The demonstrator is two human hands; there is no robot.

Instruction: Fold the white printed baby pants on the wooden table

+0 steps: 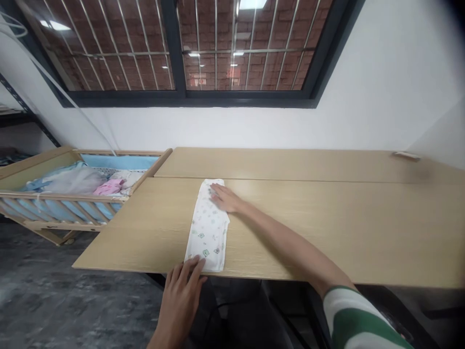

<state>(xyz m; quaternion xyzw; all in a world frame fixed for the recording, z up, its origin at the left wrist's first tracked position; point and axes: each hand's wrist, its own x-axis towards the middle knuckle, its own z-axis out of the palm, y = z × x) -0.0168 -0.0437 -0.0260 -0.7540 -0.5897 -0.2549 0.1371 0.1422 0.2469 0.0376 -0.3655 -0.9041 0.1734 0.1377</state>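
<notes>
A folded white baby garment (208,228) with small green and grey prints lies flat on the wooden table (290,228), its long side running from the near edge toward the back. My right hand (225,198) rests flat on its far end, fingers stretched out toward the left. At the near end, my left hand (184,286) touches the lower left corner with its fingertips, the fingers extended. Neither hand grips the cloth. Its inner folds are hidden.
To the left stands a wooden crib (83,196) with blue lining, holding bedding and a pink cloth (109,187). Behind the table are a white wall (232,127) and a barred window (181,99). A small flat object (406,155) lies at the back right.
</notes>
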